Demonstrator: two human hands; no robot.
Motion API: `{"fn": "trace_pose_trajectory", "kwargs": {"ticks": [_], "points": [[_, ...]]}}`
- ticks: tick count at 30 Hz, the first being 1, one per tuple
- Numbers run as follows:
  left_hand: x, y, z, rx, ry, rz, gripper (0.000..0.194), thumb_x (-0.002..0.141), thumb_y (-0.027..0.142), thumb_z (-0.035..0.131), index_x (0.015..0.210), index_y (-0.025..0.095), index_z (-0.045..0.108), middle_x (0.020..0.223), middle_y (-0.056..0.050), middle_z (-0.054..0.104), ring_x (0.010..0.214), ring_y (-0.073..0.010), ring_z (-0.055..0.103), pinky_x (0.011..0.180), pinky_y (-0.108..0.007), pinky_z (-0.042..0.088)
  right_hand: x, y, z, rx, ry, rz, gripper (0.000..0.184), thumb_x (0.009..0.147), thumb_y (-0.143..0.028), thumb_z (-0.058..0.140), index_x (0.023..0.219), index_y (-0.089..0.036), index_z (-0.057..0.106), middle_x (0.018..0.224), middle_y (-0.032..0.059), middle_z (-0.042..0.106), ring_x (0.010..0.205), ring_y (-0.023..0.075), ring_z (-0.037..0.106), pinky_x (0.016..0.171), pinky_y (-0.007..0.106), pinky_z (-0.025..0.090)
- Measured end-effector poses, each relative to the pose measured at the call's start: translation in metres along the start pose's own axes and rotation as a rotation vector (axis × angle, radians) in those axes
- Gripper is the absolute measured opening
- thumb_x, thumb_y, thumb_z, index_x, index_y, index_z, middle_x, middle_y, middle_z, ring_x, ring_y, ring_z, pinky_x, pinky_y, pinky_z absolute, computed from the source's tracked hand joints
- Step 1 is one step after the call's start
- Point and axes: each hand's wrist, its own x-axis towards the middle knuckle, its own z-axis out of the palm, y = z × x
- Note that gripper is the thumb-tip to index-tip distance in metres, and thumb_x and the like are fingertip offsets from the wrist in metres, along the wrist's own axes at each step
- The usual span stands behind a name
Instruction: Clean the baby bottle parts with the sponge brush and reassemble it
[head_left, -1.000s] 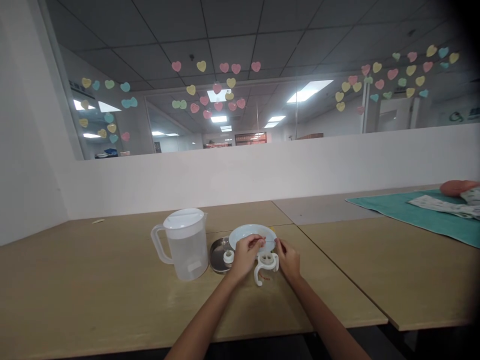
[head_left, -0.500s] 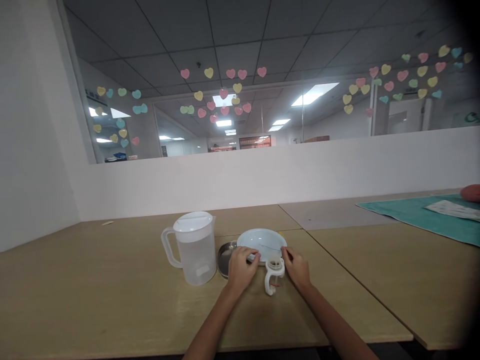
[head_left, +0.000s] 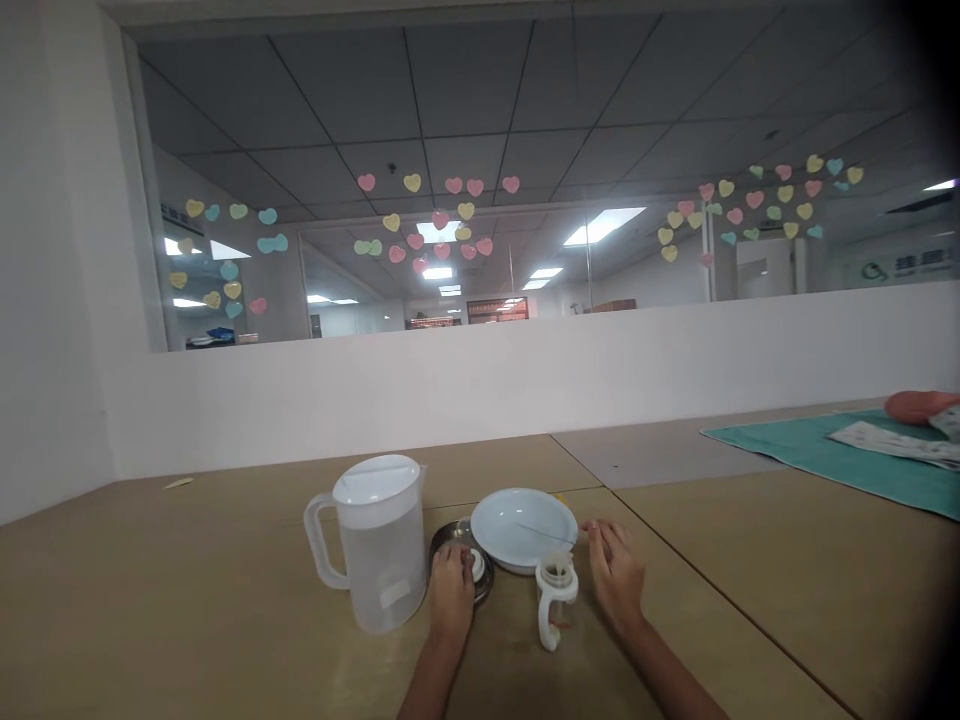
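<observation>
My left hand (head_left: 452, 590) is over a metal dish (head_left: 486, 594), its fingers closed at a small white cap (head_left: 477, 565). My right hand (head_left: 618, 572) hovers just right of a pale blue-white plate (head_left: 502, 510), fingers loosely bent and nothing visible in them. A thin dark strand (head_left: 544, 534) lies across the plate. Between my hands stands a small clear jar with a white handle (head_left: 551, 595), uncapped, with something whitish in its mouth. Left of the dish is a translucent lidded pitcher (head_left: 381, 560) holding clear liquid.
The wooden table (head_left: 225, 600) runs up to a white wall (head_left: 337, 395) below a window with heart-shaped notes. A teal cloth (head_left: 795, 445) lies at the right, with a patterned cloth (head_left: 892, 442) and a reddish object (head_left: 921, 406) on it. A small flat scrap (head_left: 178, 484) sits at far left.
My left hand has moved left and down from the plate to the metal dish, onto the white cap. My right hand has shifted slightly away from the plate. The view has tilted upward.
</observation>
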Motion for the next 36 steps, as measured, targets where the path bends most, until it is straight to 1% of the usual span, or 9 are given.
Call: {"fn": "trace_pose_trajectory", "kwargs": {"ticks": [5, 8, 11, 14, 18, 24, 30, 33, 36], "points": [[-0.009, 0.038, -0.045, -0.184, 0.222, 0.074, 0.024, 0.090, 0.033, 0.038, 0.091, 0.019, 0.057, 0.090, -0.008, 0.061, 0.090, -0.0235, 0.057, 0.082, -0.039, 0.045, 0.010, -0.042, -0.014, 0.202, 0.007, -0.268, 0.017, 0.086, -0.027, 0.049, 0.094, -0.020, 0.062, 0.089, 0.0077, 0.065, 0.085, 0.0229, 0.058, 0.079, 0.039, 0.041], [-0.019, 0.079, -0.077, -0.281, 0.185, 0.180, 0.021, 0.089, 0.032, 0.041, 0.096, 0.020, 0.057, 0.095, -0.008, 0.062, 0.093, -0.0227, 0.057, 0.083, -0.037, 0.045, 0.023, -0.093, -0.023, 0.396, -0.242, -0.504, 0.045, 0.079, -0.032, 0.058, 0.121, -0.018, 0.052, 0.113, 0.0118, 0.061, 0.105, 0.0269, 0.055, 0.087, 0.041, 0.043], [-0.035, 0.118, -0.102, -0.411, 0.149, 0.278, 0.017, 0.088, 0.030, 0.044, 0.092, 0.021, 0.058, 0.090, -0.006, 0.064, 0.085, -0.0199, 0.060, 0.076, -0.031, 0.047, 0.031, -0.139, -0.036, 0.594, -0.463, -0.409, 0.034, 0.089, -0.031, 0.043, 0.118, -0.019, 0.055, 0.101, 0.0080, 0.066, 0.090, 0.0202, 0.062, 0.076, 0.031, 0.049], [-0.061, 0.142, -0.118, -0.608, 0.235, 0.259, 0.013, 0.086, 0.032, 0.051, 0.080, 0.022, 0.058, 0.074, -0.002, 0.063, 0.069, -0.0159, 0.059, 0.066, -0.026, 0.047, 0.028, -0.166, -0.060, 0.816, -0.407, -0.371, 0.037, 0.094, -0.026, 0.027, 0.100, -0.022, 0.063, 0.073, 0.0041, 0.065, 0.065, 0.0159, 0.061, 0.061, 0.027, 0.048], [-0.083, 0.154, -0.129, -0.949, 0.265, 0.116, 0.021, 0.081, 0.041, 0.057, 0.071, 0.022, 0.055, 0.065, -0.001, 0.060, 0.061, -0.0148, 0.057, 0.059, -0.025, 0.047, 0.018, -0.184, -0.096, 0.843, -0.313, -0.438, 0.036, 0.094, -0.026, 0.029, 0.110, -0.025, 0.061, 0.081, 0.0059, 0.069, 0.068, 0.0173, 0.064, 0.061, 0.028, 0.051], [-0.067, 0.168, -0.119, -1.113, 0.098, -0.114, 0.031, 0.077, 0.047, 0.060, 0.065, 0.019, 0.053, 0.058, 0.001, 0.056, 0.055, -0.0118, 0.053, 0.051, -0.020, 0.044, 0.016, -0.171, -0.099, 0.660, -0.266, -0.270, 0.029, 0.089, -0.026, 0.039, 0.103, -0.022, 0.064, 0.087, 0.0083, 0.069, 0.078, 0.0204, 0.066, 0.067, 0.030, 0.053], [-0.052, 0.164, -0.093, -0.975, 0.021, -0.040, 0.025, 0.081, 0.042, 0.056, 0.074, 0.018, 0.056, 0.072, -0.002, 0.063, 0.070, -0.0152, 0.060, 0.065, -0.023, 0.049, 0.036, -0.121, -0.074, 0.445, -0.163, -0.590, 0.026, 0.085, -0.027, 0.039, 0.084, -0.020, 0.064, 0.062, 0.0059, 0.063, 0.054, 0.0185, 0.060, 0.051, 0.030, 0.046], [-0.032, 0.149, -0.078, -0.916, -0.086, 0.034, 0.023, 0.084, 0.040, 0.054, 0.089, 0.018, 0.059, 0.093, -0.007, 0.067, 0.087, -0.0186, 0.062, 0.078, -0.028, 0.049, 0.041, -0.095, -0.057, 0.317, -0.177, -0.437, 0.019, 0.081, -0.035, 0.051, 0.078, -0.021, 0.063, 0.067, 0.0058, 0.066, 0.062, 0.0193, 0.063, 0.056, 0.029, 0.048], [-0.023, 0.126, -0.055, -0.797, -0.054, 0.062, 0.033, 0.088, 0.038, 0.046, 0.113, 0.018, 0.053, 0.110, -0.010, 0.063, 0.102, -0.0203, 0.058, 0.090, -0.034, 0.046, 0.030, -0.072, -0.040, 0.328, -0.139, -0.014, 0.026, 0.079, -0.044, 0.056, 0.087, -0.020, 0.060, 0.078, 0.0061, 0.068, 0.066, 0.0188, 0.063, 0.059, 0.028, 0.050]]}}
